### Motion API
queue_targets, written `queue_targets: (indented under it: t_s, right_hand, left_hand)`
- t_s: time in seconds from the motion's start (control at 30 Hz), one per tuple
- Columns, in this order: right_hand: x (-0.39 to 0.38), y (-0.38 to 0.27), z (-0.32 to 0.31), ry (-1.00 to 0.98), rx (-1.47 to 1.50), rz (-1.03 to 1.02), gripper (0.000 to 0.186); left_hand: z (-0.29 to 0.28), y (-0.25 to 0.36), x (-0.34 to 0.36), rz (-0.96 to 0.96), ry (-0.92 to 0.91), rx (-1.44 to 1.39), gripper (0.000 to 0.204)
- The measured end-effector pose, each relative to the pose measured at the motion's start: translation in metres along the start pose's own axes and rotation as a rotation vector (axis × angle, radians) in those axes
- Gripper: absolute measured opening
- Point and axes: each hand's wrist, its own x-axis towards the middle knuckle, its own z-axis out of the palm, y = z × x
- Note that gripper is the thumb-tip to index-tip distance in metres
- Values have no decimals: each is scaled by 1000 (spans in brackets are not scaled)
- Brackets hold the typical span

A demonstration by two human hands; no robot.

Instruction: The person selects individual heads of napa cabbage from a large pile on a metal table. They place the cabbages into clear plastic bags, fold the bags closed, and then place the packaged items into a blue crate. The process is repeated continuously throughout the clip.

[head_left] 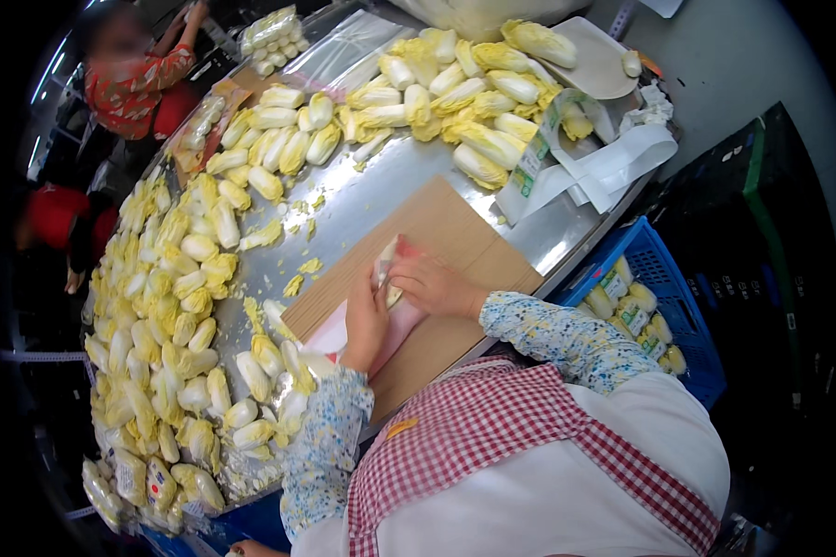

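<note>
Over a wooden board (446, 227), a small napa cabbage (393, 290) lies between my two hands, mostly hidden by them. My left hand (367, 320) is closed along its near left side. From the right, my right hand (434, 285) presses curled fingers on it. Something clear and shiny, like plastic film, covers the cabbage's upper end. A pinkish-white sheet or bag (401, 325) with a red patch lies under my hands. Loose cabbages (255, 371) sit just left of the board.
A big heap of cabbages (172, 306) covers the metal table's left side; more (446, 88) lie at the far side. White strips of bag or tape (590, 172) hang over the right edge. A blue crate (683, 297) holds packed cabbages. Another person (135, 88) stands far left.
</note>
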Motion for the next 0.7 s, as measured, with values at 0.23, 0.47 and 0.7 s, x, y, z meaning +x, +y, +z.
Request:
queue_targets:
  t_s: [0.23,0.47,0.7]
  right_hand:
    - [22,-12,-24,-49,-185,-28,39]
    - [8,0,1,-77,86,144,24]
    - [124,119,-61,-982,380,42,36]
  left_hand:
    - [13,-13,-28,380,57,440,53]
    - [5,5,-9,288,-83,458,102]
    - [12,-4,-15,282,-76,493,76]
